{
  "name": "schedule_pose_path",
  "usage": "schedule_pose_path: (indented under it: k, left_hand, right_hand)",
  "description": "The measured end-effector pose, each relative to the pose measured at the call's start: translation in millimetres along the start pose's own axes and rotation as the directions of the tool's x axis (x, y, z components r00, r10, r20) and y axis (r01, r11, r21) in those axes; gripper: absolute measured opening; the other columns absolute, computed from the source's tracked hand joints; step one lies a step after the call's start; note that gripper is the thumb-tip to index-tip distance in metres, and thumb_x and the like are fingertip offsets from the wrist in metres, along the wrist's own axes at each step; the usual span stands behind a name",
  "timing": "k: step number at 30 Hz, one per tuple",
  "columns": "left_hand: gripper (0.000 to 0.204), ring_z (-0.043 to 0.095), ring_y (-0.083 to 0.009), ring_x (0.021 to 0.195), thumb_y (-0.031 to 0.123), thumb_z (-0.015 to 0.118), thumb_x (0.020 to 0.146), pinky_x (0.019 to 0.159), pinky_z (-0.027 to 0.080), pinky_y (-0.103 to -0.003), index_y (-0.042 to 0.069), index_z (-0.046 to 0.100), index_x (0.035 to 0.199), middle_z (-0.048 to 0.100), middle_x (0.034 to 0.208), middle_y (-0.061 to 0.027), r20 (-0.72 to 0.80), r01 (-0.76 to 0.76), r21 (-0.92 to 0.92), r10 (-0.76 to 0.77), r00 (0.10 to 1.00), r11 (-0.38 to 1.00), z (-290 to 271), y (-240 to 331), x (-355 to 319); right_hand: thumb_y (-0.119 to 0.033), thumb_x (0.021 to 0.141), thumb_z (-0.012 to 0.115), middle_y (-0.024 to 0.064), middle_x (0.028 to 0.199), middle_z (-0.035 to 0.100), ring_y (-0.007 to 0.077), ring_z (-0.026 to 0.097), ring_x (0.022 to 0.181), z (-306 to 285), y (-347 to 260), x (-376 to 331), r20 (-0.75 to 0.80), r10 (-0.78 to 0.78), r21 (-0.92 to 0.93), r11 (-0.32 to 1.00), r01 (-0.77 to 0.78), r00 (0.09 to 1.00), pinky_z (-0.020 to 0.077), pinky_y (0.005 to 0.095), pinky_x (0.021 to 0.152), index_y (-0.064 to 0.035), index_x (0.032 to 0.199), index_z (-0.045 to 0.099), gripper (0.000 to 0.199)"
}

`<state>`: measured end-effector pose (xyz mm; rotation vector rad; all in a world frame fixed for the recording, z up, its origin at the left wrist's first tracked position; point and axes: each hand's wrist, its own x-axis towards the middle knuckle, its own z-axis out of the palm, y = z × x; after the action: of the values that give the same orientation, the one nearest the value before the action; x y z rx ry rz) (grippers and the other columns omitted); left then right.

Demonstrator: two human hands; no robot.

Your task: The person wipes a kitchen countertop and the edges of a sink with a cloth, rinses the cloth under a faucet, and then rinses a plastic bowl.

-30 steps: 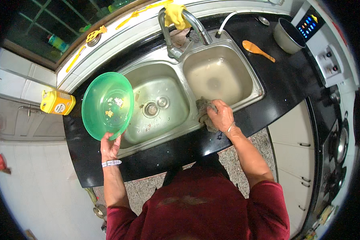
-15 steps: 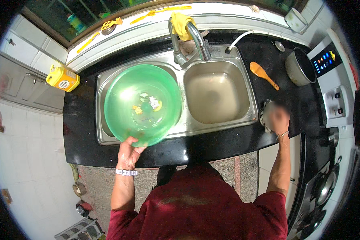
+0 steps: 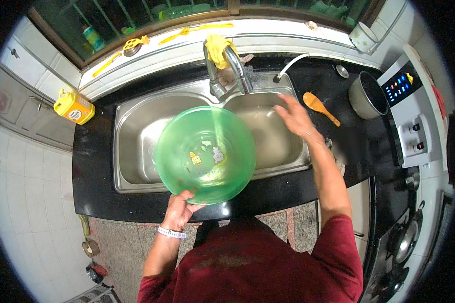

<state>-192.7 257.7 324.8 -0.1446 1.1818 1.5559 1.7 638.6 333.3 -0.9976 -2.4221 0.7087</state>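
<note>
My left hand (image 3: pixel 181 208) grips the near rim of a green translucent plastic basin (image 3: pixel 187 130), thumb over the edge. Small cartoon prints show on the basin's floor. The basin is above the steel double sink (image 3: pixel 136 186), overlapping the divider and part of both bowls. Over the right bowl, my right hand (image 3: pixel 296 117) is open with fingers apart and nothing in it. Cloudy water (image 3: pixel 275 134) stands in that bowl. The left bowl (image 3: pixel 139 136) shows bare steel. Beside the sink's right edge, a crumpled cloth (image 3: pixel 338 164) lies partly behind my right forearm and a blurred patch.
A chrome faucet (image 3: pixel 240 70) draped with a yellow cloth (image 3: pixel 220 50) rises behind the sink. To the right lie a wooden rice paddle (image 3: pixel 321 107) and a deep pot (image 3: pixel 367 96). A yellow jug (image 3: pixel 74 106) stands at the left end of the black counter (image 3: pixel 101 199).
The basin has shifted right and nearer in my left hand, uncovering much of the left bowl. My right hand has left the cloth on the counter and moved left over the right bowl.
</note>
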Motion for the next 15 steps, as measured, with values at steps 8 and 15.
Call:
schedule_pose_path:
  k: [8, 15]
  left_hand:
    - [0.050, 0.060, -0.0371, 0.104, -0.004, 0.046, 0.083, 0.081, 0.058, -0.052, -0.005, 0.034, 0.131, 0.051, 0.121, -0.0205, -0.015, 0.012, 0.055, -0.011, 1.000, 0.998, 19, -4, 13]
    - [0.049, 0.061, -0.0366, 0.104, -0.002, 0.045, 0.085, 0.077, 0.060, -0.049, -0.005, 0.030, 0.132, 0.050, 0.122, -0.0212, 0.011, 0.008, 0.063, -0.009, 1.000, 0.998, 18, -14, 33]
  right_hand:
    - [-0.040, 0.092, 0.055, 0.0177, 0.124, 0.057, 0.0328, 0.052, 0.118, 83, -41, 120, 0.130, -0.022, 0.152, 0.988, 0.002, 0.991, 0.0404, 0.0389, 0.099, -0.0078, 0.125, 0.054, 0.046]
    - [-0.044, 0.091, 0.055, 0.0187, 0.105, 0.066, 0.0353, 0.062, 0.102, 92, -45, 103, 0.120, -0.035, 0.106, 0.994, 0.022, 0.992, 0.0479, 0.0406, 0.086, -0.0087, 0.108, 0.064, 0.040]
